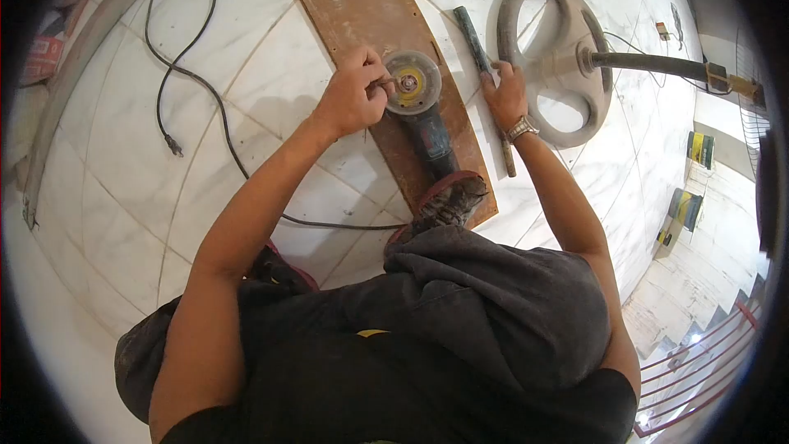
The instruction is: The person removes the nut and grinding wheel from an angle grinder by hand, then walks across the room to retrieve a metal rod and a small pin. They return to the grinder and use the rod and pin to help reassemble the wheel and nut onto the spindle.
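An angle grinder (434, 141) lies on a brown wooden board (353, 0), its disc (413, 66) facing up with a yellow centre. My shoe (448, 201) rests on the far end of its body, nearest me. My left hand (357, 92) is closed in a pinch at the disc's left side, close to the centre nut; what the fingertips hold is too small to make out. To the right of the board, my right hand (505, 92) is wrapped round a dark narrow bar (472, 37) on the tiles.
A black power cord (197, 72) loops across the tiled floor on the left, its plug (173, 145) loose. A large beige cross-shaped base (567, 57) with a dark pole (649, 60) stands at right. Red railings (699, 370) and steps lie at lower right.
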`<state>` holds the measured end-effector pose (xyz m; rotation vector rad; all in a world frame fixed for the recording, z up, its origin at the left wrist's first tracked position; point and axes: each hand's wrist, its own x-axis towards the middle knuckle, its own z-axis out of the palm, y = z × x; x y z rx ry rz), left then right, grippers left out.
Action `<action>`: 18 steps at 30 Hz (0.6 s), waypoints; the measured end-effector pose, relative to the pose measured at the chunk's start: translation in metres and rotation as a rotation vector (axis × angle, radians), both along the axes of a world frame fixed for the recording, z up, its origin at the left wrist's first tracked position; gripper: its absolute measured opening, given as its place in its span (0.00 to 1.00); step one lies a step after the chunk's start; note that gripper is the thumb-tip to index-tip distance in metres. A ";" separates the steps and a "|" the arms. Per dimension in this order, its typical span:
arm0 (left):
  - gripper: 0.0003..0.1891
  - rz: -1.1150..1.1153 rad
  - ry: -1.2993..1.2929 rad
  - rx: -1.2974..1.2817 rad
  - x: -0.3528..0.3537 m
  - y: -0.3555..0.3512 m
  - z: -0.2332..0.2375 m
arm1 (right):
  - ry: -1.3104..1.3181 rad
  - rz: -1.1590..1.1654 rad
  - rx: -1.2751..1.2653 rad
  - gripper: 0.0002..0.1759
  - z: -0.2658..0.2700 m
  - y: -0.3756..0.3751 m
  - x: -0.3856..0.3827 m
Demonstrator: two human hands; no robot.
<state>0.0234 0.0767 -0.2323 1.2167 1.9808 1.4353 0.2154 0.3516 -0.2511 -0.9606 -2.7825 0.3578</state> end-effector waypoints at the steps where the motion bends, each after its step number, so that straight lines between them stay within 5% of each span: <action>1: 0.17 0.021 0.053 0.026 0.005 -0.002 0.007 | 0.058 0.093 -0.025 0.16 0.003 0.002 -0.009; 3: 0.16 0.058 0.107 0.052 0.012 0.002 0.015 | 0.174 0.268 -0.073 0.12 0.010 0.003 -0.025; 6: 0.14 0.091 0.040 0.040 0.020 0.004 0.014 | 0.184 0.144 -0.299 0.09 0.043 -0.025 -0.060; 8: 0.14 0.111 -0.064 0.015 0.017 -0.001 0.012 | 0.152 0.337 -0.317 0.10 0.073 -0.045 -0.071; 11: 0.11 0.290 -0.406 0.077 0.008 0.005 -0.011 | 0.101 0.607 -0.123 0.12 0.092 -0.081 -0.077; 18: 0.06 0.099 -1.043 0.109 0.009 -0.005 -0.022 | -0.067 0.870 -0.080 0.17 0.092 -0.100 -0.080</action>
